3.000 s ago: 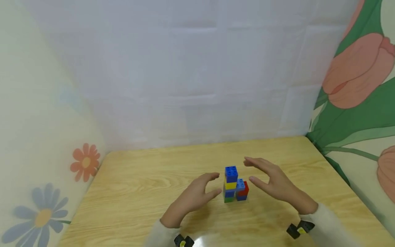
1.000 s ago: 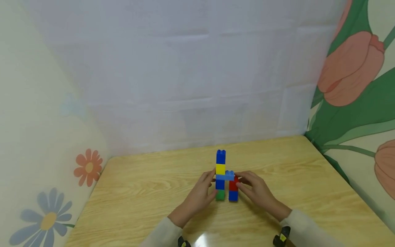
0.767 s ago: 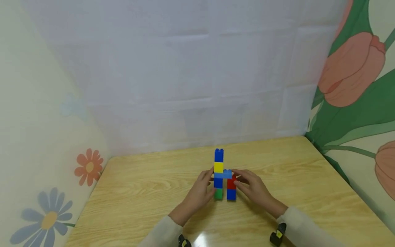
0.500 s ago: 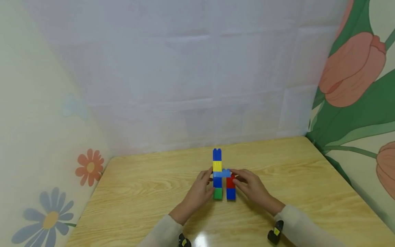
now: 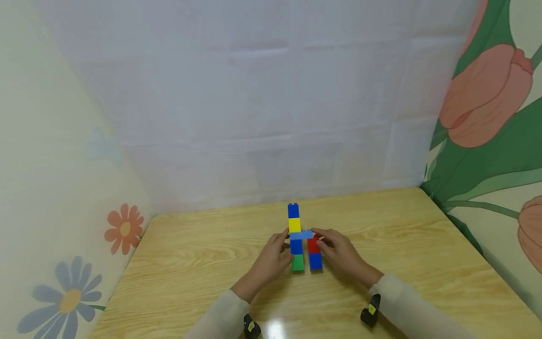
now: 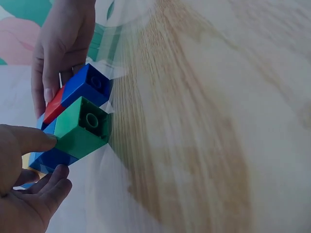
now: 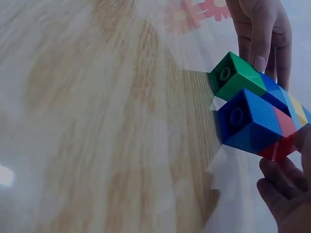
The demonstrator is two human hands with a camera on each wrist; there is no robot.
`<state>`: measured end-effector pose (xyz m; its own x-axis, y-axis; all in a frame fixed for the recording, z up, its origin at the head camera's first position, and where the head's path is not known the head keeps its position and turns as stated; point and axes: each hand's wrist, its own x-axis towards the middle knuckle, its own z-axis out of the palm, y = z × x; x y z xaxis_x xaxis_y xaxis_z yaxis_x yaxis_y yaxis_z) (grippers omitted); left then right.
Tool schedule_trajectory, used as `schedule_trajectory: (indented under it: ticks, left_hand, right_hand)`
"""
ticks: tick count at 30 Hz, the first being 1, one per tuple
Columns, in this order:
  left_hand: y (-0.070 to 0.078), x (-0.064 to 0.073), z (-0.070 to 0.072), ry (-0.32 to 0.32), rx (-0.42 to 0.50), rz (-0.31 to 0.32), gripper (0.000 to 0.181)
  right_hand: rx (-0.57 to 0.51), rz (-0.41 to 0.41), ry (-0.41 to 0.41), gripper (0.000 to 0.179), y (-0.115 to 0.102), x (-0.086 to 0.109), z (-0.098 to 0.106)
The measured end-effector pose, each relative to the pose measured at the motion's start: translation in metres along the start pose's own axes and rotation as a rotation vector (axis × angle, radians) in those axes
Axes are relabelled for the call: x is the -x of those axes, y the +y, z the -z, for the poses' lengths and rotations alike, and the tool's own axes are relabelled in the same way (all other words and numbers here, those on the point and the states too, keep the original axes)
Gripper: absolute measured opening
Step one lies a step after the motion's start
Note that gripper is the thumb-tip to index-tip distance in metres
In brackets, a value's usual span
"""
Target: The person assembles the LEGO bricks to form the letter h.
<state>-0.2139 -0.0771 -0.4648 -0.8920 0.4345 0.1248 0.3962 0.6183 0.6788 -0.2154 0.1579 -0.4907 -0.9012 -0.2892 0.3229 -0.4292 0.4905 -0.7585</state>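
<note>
A toy building-block figure, upright in the head view, is held between both hands. Its tall column has a green block (image 5: pixel 298 263) at the bottom, then blue, light blue, a yellow block (image 5: pixel 294 225) and a dark blue block (image 5: pixel 293 211) on top. A light blue block (image 5: pixel 306 234) bridges to a short leg: a red block (image 5: pixel 314 245) over a blue block (image 5: pixel 315 262). My left hand (image 5: pixel 269 258) pinches the column's lower left side; my right hand (image 5: pixel 342 253) pinches the red block. The hollow undersides of the green block (image 6: pixel 80 121) and blue block (image 7: pixel 250 119) show in the wrist views.
Below the figure lies a wood-grain table (image 5: pixel 190 268). A white cloth (image 5: pixel 271 103) hangs behind its far edge. Flower-patterned panels stand at the left (image 5: pixel 51 188) and right (image 5: pixel 499 155).
Three seconds ago both hands were apart from the figure, which stood on the table. They have since taken hold of it, turned its flat side toward me and shifted it left.
</note>
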Motion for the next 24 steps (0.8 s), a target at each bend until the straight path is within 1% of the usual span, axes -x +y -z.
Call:
schedule_trajectory:
  ticks: [5, 11, 14, 19, 22, 24]
  left_hand:
    - [-0.004, 0.001, 0.001, -0.016, 0.017, 0.006, 0.068]
    - [-0.007, 0.000, 0.005, -0.027, 0.063, -0.031, 0.064]
    - [-0.010, -0.001, 0.006, -0.063, 0.092, -0.009, 0.061]
    - [-0.015, -0.003, 0.005, -0.130, 0.123, 0.062, 0.058]
    - [-0.016, -0.003, 0.005, -0.139, 0.124, 0.074, 0.058]
    - [-0.016, -0.003, 0.005, -0.141, 0.120, 0.065, 0.058]
  right_hand:
    - [0.012, -0.010, -0.024, 0.037, 0.001, -0.002, -0.003]
    - [0.024, -0.055, -0.040, 0.037, 0.004, -0.005, -0.009]
    - [0.032, -0.072, -0.069, 0.036, 0.004, -0.006, -0.012]
    - [0.121, -0.061, -0.132, 0.036, 0.004, -0.007, -0.016]
    - [0.154, -0.051, -0.151, 0.037, 0.004, -0.007, -0.017]
    - [0.160, -0.056, -0.161, 0.037, 0.003, -0.007, -0.016]
